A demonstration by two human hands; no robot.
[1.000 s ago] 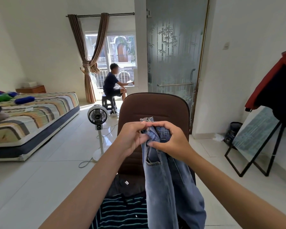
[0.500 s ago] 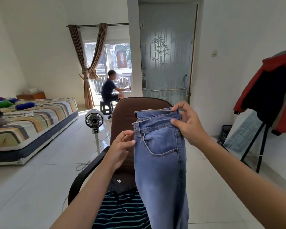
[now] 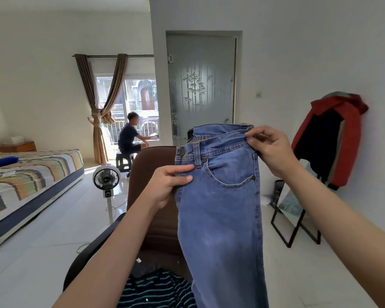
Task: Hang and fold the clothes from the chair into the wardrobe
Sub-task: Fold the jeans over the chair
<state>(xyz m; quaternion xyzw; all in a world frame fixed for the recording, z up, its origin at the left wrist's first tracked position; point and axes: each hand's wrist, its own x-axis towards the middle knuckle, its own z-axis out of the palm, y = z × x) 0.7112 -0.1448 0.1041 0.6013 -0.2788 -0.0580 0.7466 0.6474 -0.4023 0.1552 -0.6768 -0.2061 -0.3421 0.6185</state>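
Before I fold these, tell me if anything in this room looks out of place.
The red and black jacket hangs bunched on the right wall, and a framed panel leans below it on the floor. The blue denim jeans hang straight from both hands, undamaged.

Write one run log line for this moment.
jeans: held up by waistband | left hand: pinching | right hand: pinching | striped shirt: on chair

Jeans (image 3: 218, 196): bunched at waistband 1.0 s ago, now spread flat and raised vs. chair (image 3: 151, 165). Left hand (image 3: 167, 185) and right hand (image 3: 269, 150) moved apart, each pinching one waistband side; right now higher.
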